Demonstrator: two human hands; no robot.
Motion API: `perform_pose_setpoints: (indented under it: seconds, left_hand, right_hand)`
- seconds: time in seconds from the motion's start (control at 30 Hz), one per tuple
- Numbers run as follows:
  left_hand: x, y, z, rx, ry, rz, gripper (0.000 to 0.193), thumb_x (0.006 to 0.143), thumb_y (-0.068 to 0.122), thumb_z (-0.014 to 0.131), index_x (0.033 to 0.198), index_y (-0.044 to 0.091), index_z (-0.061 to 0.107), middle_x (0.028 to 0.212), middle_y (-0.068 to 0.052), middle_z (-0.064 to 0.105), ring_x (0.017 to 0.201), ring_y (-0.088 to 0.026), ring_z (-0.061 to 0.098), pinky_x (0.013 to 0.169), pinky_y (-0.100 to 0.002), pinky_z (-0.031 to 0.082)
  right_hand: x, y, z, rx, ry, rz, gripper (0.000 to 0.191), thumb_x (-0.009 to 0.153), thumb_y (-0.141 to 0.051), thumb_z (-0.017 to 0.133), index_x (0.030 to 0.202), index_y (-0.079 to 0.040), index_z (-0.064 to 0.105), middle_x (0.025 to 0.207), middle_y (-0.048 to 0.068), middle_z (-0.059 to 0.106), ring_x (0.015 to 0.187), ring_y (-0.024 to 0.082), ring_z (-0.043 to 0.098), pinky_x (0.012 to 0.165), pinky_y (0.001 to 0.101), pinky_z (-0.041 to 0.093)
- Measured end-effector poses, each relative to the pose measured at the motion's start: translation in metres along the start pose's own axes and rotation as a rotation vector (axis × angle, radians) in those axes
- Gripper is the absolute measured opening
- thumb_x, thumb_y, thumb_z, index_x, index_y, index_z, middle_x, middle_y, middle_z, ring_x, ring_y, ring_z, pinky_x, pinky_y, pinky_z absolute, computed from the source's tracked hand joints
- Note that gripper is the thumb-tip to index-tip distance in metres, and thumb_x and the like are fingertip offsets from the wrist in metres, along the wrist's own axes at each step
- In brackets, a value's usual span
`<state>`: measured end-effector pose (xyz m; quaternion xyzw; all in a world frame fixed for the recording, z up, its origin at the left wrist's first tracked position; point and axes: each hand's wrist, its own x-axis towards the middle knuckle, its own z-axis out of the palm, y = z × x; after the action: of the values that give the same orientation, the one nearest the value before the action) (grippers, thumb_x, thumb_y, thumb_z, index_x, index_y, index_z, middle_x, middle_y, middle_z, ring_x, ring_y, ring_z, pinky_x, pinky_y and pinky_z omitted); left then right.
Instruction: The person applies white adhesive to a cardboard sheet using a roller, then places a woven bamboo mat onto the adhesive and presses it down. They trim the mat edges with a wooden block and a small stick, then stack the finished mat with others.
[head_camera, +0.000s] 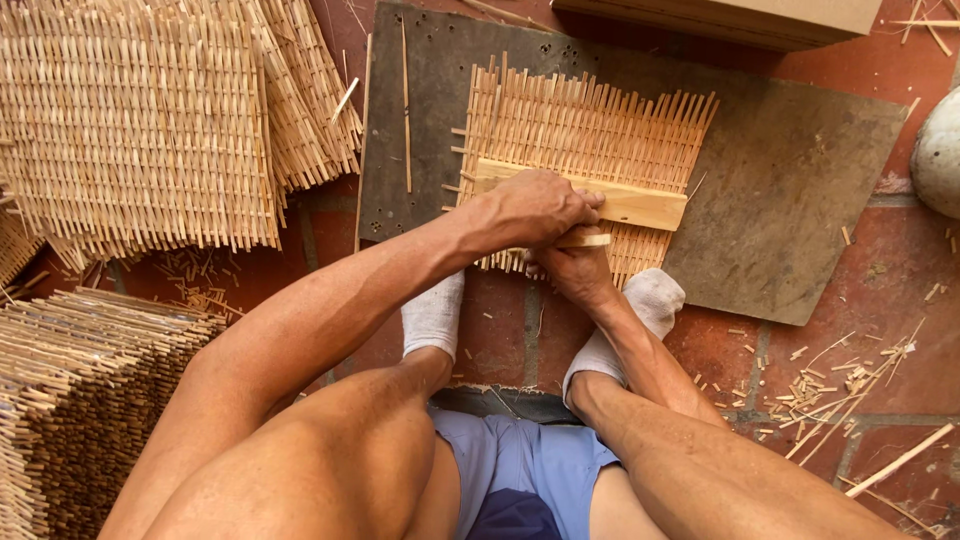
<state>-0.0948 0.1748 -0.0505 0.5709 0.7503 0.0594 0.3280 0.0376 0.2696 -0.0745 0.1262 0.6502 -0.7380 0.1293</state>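
**Mat under both hands on board**

Mat, woven from thin pale strips, lies flat on a dark board, its near edge right under the hands. Wood bar lies across the mat, just past the knuckles. L hand is closed over the bar's near-left part, fingers curled down, pressing on it. R hand sits just below the L, partly hidden by it, fist closed on a short stick whose tip pokes out to the right of the knuckles. Can't tell how much of the stick is inside the fist. The two hands touch, L stacked over R.

Feet in white socks rest on the red tile floor, just behind the wrists, one each side; toes reach the mat's near edge. Blue shorts at the bottom, between the knees.

Far left of the L arm: stack of finished mats, fanned out, w/ a second pile nearer the knee. A loose strip lies on the board left of the mat. Right of the R forearm: offcuts scattered on the tiles, well apart from the hands. Beyond the mat, a cardboard box edge at the top. A pale round object at the far right, cut off by the frame.
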Motion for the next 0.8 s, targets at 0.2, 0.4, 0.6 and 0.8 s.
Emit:
perform_pose_setpoints:
  seconds: [0.2,0.4,0.6,0.8]
  left_hand:
    - [-0.005,0.003,-0.008,-0.063,0.103,0.033,0.035,0.102,0.035,0.048,0.124,0.022,0.072,0.076,-0.003,0.069,0.057,-0.010,0.061,0.061,-0.030,0.055]
    - [0.000,-0.001,-0.005,-0.024,0.049,0.020,0.038,0.107,0.036,0.042,0.129,0.019,0.069,0.074,-0.005,0.069,0.057,-0.010,0.061,0.058,-0.030,0.057]
    - [0.000,-0.001,-0.009,-0.079,0.037,0.028,0.043,0.104,0.040,0.037,0.126,0.022,0.070,0.072,-0.001,0.064,0.055,-0.010,0.060,0.056,-0.031,0.056]
    - [0.001,-0.002,-0.006,-0.071,-0.028,-0.017,0.048,0.109,0.044,0.032,0.131,0.020,0.066,0.066,-0.004,0.058,0.058,-0.011,0.060,0.059,-0.032,0.058]
  right_hand:
    - [-0.005,0.005,-0.001,0.120,-0.020,0.000,0.019,0.093,-0.013,0.072,0.105,-0.004,0.059,0.075,0.004,0.066,0.060,0.014,0.066,0.052,0.0301,0.057]
    - [-0.005,0.007,0.000,0.049,-0.025,-0.041,0.015,0.095,-0.013,0.071,0.101,-0.002,0.063,0.074,0.004,0.066,0.061,0.015,0.065,0.054,0.0297,0.055]
    - [0.000,-0.011,0.009,-0.032,-0.087,0.014,0.024,0.089,-0.016,0.071,0.105,-0.004,0.057,0.076,0.002,0.064,0.062,0.013,0.064,0.053,0.0289,0.056]
    - [0.002,-0.011,0.014,-0.109,-0.033,0.039,0.024,0.092,-0.018,0.068,0.107,-0.004,0.056,0.073,0.003,0.066,0.060,0.014,0.065,0.053,0.0286,0.058]
